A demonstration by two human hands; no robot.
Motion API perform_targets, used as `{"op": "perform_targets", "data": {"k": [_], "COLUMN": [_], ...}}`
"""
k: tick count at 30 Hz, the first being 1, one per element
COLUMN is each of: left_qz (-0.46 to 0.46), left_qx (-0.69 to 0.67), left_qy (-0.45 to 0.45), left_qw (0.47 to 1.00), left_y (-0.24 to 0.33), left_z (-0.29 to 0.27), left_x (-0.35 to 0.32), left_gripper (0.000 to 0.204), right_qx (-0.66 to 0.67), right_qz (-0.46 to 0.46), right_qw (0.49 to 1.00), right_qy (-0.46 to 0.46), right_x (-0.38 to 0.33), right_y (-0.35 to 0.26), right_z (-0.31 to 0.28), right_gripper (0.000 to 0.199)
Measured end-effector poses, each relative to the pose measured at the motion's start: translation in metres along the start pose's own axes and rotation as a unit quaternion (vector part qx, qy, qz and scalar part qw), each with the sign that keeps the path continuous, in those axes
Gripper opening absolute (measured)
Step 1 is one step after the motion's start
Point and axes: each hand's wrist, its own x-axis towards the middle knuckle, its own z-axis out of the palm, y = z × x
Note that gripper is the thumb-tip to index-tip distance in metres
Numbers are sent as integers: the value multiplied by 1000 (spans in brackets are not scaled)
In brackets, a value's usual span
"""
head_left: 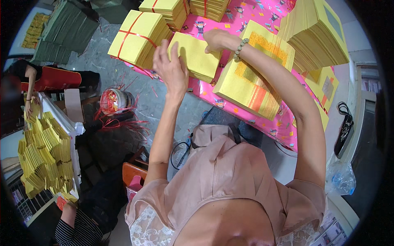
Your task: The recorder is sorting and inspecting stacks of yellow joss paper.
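At the left edge of the yellow stack (196, 55), our left hand (171, 69) has its fingers loosely spread. Our right hand (219, 40) bends at its far edge; we cannot tell its grip.

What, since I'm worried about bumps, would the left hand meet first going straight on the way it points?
The left hand would probably meet the red-tied yellow stack first, though depth is unclear here.

One pink cloth-covered tabletop (283, 129) carries three red-tied yellow paper stacks (139, 39), one small plain yellow stack (197, 55), one broad orange-centred yellow stack (250, 88) and, on the crowded right, at least one tall yellow stack (314, 35). There is one round white bucket (124, 100).
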Motion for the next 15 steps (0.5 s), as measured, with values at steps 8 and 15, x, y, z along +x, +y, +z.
{"op": "perform_targets", "data": {"k": [8, 15], "left_qz": [80, 111], "left_qx": [-10, -12], "left_qy": [-196, -197], "left_qw": [977, 974], "left_y": [-4, -3], "left_z": [21, 29], "left_x": [-15, -13], "left_gripper": [68, 73], "right_qx": [-9, 114], "right_qz": [5, -80], "right_qw": [1000, 947], "right_qy": [-15, 288], "right_x": [-16, -57], "right_y": [-12, 4], "right_z": [-13, -20], "right_gripper": [47, 31]}}
